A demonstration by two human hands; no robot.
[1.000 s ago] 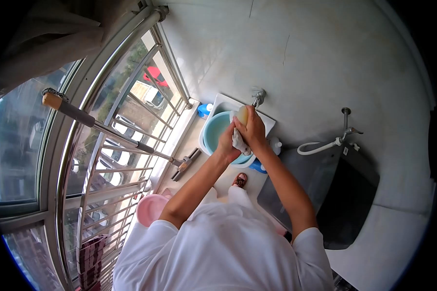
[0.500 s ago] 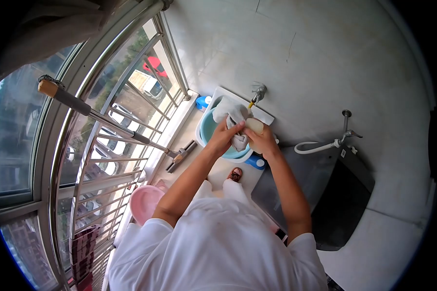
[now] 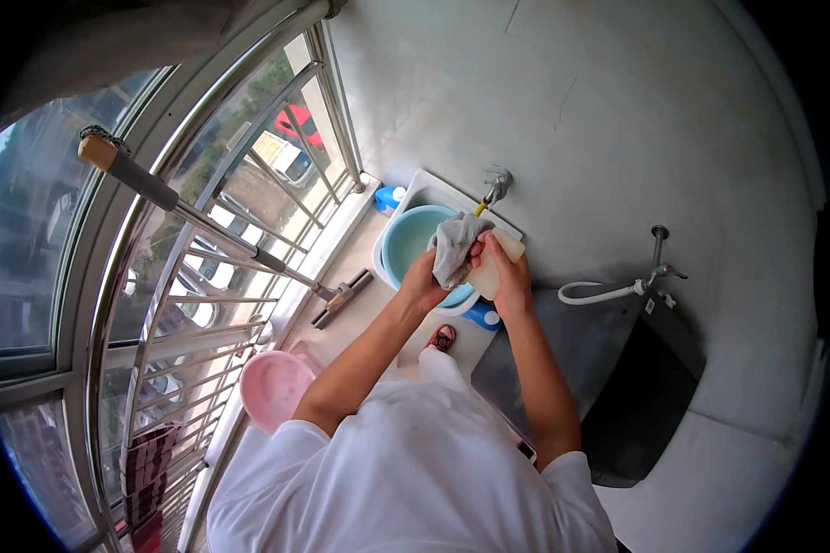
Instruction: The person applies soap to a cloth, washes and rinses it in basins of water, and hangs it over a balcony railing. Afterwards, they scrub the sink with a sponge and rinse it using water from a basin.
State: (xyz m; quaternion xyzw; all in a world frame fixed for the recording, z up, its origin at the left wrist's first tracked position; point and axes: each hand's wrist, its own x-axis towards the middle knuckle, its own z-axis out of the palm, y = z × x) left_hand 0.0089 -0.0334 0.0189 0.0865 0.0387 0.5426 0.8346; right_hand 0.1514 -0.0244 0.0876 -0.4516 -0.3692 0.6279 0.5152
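Note:
My left hand is closed on a bunched grey cloth, perhaps a sock, above the right part of a light blue basin. Close beside it, my right hand grips what looks like a cream bar of soap. Soap and cloth are close together; whether they touch is hard to tell. Pale water seems to fill the basin, which sits in a white sink.
A tap juts from the wall behind the sink. Blue bottles stand around it. To the right is a dark-topped appliance with a hose; to the left, a pink basin and a mop against the window rails.
The cloth has been gathered up into a tighter bundle and no longer hangs over the basin. More of the soap shows, and my right hand has turned with it.

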